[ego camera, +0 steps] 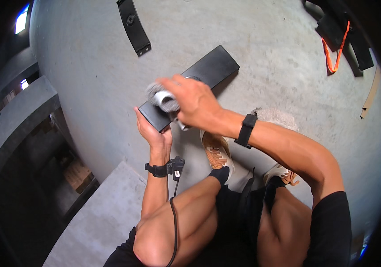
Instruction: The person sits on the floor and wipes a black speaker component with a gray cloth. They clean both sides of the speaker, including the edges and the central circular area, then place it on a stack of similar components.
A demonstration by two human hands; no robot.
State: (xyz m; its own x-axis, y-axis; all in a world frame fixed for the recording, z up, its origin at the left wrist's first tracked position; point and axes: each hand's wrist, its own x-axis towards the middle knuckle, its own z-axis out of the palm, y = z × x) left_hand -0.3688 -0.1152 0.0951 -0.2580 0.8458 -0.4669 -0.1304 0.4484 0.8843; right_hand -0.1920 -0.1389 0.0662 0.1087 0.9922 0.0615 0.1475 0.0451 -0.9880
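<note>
My left hand (153, 133) supports the near end of a long flat black panel (218, 66) from below, its fingers partly hidden behind it. The panel slants up to the right, with a round dark part half hidden by my other hand. My right hand (193, 100) grips a bunched grey fuzzy cloth (155, 90) over the near part of the panel. A white, ring-like piece (163, 99) shows at the cloth; whether it is a fold or a separate part I cannot tell. Black straps circle both wrists.
A curved black panel (132, 25) with a round fitting lies on the grey floor ahead. At the upper right are black pieces (332, 31) with an orange strap (334, 65). A pale grey cloth (275, 118) lies beyond my shoes (218, 153). A cable (173, 227) hangs from my left wrist.
</note>
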